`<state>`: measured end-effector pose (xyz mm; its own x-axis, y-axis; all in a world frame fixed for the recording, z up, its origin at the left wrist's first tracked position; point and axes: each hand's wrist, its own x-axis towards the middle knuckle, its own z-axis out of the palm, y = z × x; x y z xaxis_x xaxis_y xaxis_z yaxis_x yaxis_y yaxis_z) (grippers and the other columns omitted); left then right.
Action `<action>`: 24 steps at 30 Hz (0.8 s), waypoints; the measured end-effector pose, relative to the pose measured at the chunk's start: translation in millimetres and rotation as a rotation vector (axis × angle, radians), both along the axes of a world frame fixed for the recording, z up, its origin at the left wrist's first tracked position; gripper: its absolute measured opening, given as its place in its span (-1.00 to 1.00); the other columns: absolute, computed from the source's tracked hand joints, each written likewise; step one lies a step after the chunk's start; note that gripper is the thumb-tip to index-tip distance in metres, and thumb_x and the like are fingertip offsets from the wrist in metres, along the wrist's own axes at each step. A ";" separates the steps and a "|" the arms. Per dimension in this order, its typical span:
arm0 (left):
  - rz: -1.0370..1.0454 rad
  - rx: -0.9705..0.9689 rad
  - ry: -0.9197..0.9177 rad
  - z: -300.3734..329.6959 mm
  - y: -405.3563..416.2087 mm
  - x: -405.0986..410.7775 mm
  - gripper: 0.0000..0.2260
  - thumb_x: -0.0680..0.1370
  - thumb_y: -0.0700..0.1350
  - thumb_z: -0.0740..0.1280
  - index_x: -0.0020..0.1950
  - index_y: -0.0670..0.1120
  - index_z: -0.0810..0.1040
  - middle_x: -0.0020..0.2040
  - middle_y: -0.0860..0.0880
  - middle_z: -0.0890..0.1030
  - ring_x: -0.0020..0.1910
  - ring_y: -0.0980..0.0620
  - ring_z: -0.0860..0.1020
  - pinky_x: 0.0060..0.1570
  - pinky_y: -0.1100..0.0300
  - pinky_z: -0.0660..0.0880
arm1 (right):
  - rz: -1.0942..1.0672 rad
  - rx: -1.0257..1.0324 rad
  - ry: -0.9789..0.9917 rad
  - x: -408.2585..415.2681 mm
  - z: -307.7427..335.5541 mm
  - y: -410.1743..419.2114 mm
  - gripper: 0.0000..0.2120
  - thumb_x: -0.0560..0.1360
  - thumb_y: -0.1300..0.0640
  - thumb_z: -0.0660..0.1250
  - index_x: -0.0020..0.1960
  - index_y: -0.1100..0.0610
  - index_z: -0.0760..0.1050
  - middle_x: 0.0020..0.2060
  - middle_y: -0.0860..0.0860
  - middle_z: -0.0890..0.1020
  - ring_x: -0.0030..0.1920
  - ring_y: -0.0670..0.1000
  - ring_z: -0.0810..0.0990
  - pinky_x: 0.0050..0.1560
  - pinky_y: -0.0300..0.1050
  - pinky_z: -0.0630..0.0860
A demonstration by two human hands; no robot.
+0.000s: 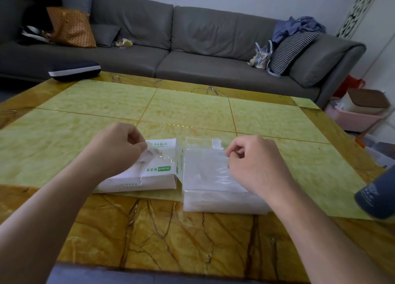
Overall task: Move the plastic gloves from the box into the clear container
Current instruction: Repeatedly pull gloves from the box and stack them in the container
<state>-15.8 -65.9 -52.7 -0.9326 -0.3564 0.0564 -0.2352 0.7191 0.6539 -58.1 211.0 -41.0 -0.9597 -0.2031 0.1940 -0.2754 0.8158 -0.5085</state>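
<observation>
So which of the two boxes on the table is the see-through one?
The clear container, under the right hand. Its walls and rim are transparent; the box beside it, under the left hand, is opaque white card with green print.

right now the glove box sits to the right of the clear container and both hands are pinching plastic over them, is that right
Not quite. In the head view the box lies to the left of the clear container, not the right. The rest holds: the left hand pinches plastic over the box, and the right hand pinches plastic over the container.
</observation>
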 end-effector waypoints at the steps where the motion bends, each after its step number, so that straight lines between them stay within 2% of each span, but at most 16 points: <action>1: 0.016 0.031 0.014 0.5 -1.2 0.0 -0.91 0.58 -0.07 0.43 -0.13 0.02 0.64 -0.18 0.02 0.69 -0.15 -0.04 0.65 -0.08 -0.03 0.62 | 0.001 0.003 0.007 -0.7 -1.3 -0.1 -0.74 0.50 0.27 0.25 -0.16 -0.02 0.63 -0.37 -0.09 0.67 -0.43 -0.01 0.64 -0.39 0.11 0.65; 3: 0.010 0.058 0.008 1.0 -2.8 0.5 -0.92 0.57 -0.07 0.44 -0.13 0.01 0.65 -0.18 0.00 0.70 -0.15 -0.06 0.66 -0.07 -0.06 0.62 | 0.035 0.017 0.058 0.3 -2.8 -2.0 -0.77 0.55 0.24 0.29 -0.02 -0.03 0.66 -0.25 -0.14 0.68 -0.29 -0.08 0.66 -0.26 0.05 0.69; 5: -0.033 0.036 -0.042 -1.1 -1.6 1.4 -0.92 0.55 -0.08 0.47 -0.14 0.00 0.66 -0.20 0.01 0.70 -0.16 -0.07 0.68 -0.05 -0.10 0.66 | 0.179 0.045 0.142 6.4 -2.8 -8.4 -0.75 0.62 0.17 0.30 0.22 -0.04 0.63 0.02 -0.19 0.68 0.05 -0.13 0.64 0.13 -0.06 0.65; 7: -0.059 0.007 -0.077 -5.1 0.8 1.3 -0.91 0.54 -0.09 0.49 -0.17 -0.01 0.66 -0.23 0.02 0.70 -0.19 -0.06 0.68 -0.07 -0.11 0.67 | 0.401 0.105 0.160 16.6 -1.6 -21.6 -0.66 0.67 0.08 0.27 0.43 -0.08 0.51 0.33 -0.19 0.56 0.41 -0.14 0.41 0.52 -0.12 0.28; 8: -0.060 -0.004 -0.075 -6.7 1.5 0.5 -0.90 0.53 -0.09 0.50 -0.18 0.00 0.66 -0.24 0.03 0.70 -0.20 -0.04 0.67 -0.08 -0.09 0.67 | 0.494 0.146 0.143 22.6 -1.5 -29.9 -0.62 0.69 0.02 0.24 0.49 -0.11 0.46 0.43 -0.17 0.48 0.51 -0.12 0.27 0.58 -0.14 0.05; 10: -0.059 -0.009 -0.052 -7.1 1.6 -1.1 -0.88 0.52 -0.09 0.51 -0.20 0.02 0.66 -0.25 0.04 0.69 -0.20 -0.01 0.66 -0.14 -0.01 0.63 | 0.618 0.244 0.117 32.3 -5.3 -45.6 -0.59 0.71 -0.09 0.18 0.55 -0.16 0.39 0.56 -0.10 0.37 0.62 -0.08 0.04 0.58 -0.12 -0.26; 12: -0.057 0.032 -0.032 -4.8 0.8 -1.3 -0.88 0.52 -0.11 0.52 -0.21 0.02 0.66 -0.25 0.04 0.69 -0.20 -0.03 0.66 -0.18 0.02 0.60 | 0.672 0.362 0.110 37.1 -12.7 -56.5 -0.59 0.72 -0.18 0.11 0.53 -0.20 0.41 0.59 -0.02 0.35 0.67 -0.02 -0.09 0.61 0.04 -0.39; 15: -0.043 0.054 -0.001 0.4 0.4 1.4 -0.87 0.53 -0.12 0.50 -0.21 0.03 0.67 -0.26 0.05 0.70 -0.19 -0.03 0.67 -0.09 -0.06 0.65 | 0.679 0.489 0.104 37.5 -18.7 -63.2 -0.57 0.70 -0.25 0.05 0.49 -0.20 0.44 0.57 0.02 0.37 0.68 0.06 -0.12 0.61 0.17 -0.39; 19: -0.019 0.142 0.087 11.2 1.6 4.2 -0.91 0.58 -0.16 0.45 -0.13 -0.03 0.66 -0.25 0.02 0.72 -0.17 -0.06 0.69 -0.02 -0.12 0.66 | 0.681 0.509 0.109 36.2 -20.9 -64.3 -0.55 0.69 -0.29 0.08 0.49 -0.19 0.45 0.57 0.01 0.38 0.67 0.08 -0.09 0.59 0.16 -0.44; 24: 0.064 0.369 0.319 26.7 2.1 8.9 -0.95 0.62 -0.18 0.40 -0.02 -0.10 0.64 -0.18 0.05 0.74 -0.13 0.05 0.72 -0.02 0.08 0.64 | 0.684 0.479 0.086 36.7 -21.6 -67.0 -0.55 0.67 -0.30 0.13 0.48 -0.20 0.46 0.56 0.01 0.40 0.67 0.05 -0.10 0.55 0.09 -0.50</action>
